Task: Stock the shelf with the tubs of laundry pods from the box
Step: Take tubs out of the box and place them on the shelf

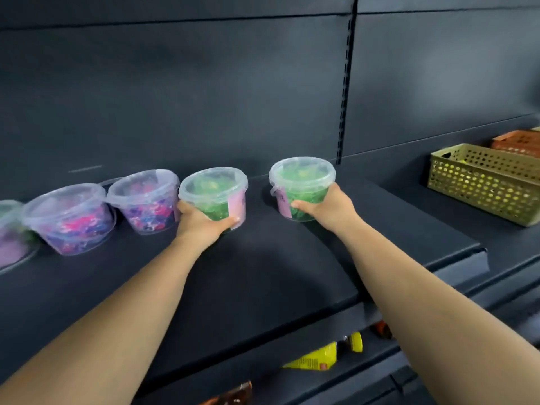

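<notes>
Two green tubs [213, 192], pink labels [283, 204] unreadable

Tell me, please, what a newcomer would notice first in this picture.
Two clear tubs of green pods stand out at the centre: the left hand grips the left green tub, the right hand the right green tub. Pink-and-purple tubs line the dark shelf to their left; an olive perforated basket sits far right.

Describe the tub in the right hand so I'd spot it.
Follow the dark shelf to its row of clear lidded tubs. The right hand grips the rightmost green tub, alone past a gap; the other green tub sits beside a purple tub.
</notes>
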`<state>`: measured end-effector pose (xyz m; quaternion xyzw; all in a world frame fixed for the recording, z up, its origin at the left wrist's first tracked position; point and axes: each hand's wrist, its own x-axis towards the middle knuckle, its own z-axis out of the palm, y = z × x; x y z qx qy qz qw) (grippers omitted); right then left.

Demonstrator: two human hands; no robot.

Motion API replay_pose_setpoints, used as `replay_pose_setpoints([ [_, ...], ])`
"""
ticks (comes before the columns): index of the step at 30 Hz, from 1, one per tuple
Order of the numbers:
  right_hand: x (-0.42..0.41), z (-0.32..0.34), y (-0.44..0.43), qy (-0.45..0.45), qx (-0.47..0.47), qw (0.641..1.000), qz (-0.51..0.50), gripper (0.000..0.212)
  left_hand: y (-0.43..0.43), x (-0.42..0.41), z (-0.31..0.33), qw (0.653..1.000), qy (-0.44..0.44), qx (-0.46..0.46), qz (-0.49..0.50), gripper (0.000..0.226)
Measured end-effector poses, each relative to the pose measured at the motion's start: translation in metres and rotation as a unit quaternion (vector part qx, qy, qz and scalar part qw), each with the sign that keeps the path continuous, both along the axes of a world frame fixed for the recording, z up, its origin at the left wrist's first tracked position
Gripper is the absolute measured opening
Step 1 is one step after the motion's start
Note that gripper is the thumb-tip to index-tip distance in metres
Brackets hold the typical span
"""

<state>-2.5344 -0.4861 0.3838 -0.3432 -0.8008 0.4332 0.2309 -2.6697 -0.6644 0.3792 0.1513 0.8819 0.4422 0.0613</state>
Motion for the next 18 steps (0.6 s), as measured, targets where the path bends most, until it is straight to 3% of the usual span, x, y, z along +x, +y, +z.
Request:
replay_pose_setpoints([
  [5,-0.045,0.0,0.02,-0.017,-0.004,1.0,0.005,0.075,0.021,-0.019,0.0,1.0,0.004,-0.001,0.015,0.108],
  [15,-0.082,-0.005,0.034,-0.014,0.021,1.0,0.009,0.075,0.03,-0.041,-0.006,0.999,0.006,0.039,0.025,0.129],
  [18,-0.078,-0.004,0.03,-0.025,0.023,0.999,0.007,0.071,0.029,-0.041,-0.007,0.999,0.009,0.036,0.016,0.122],
])
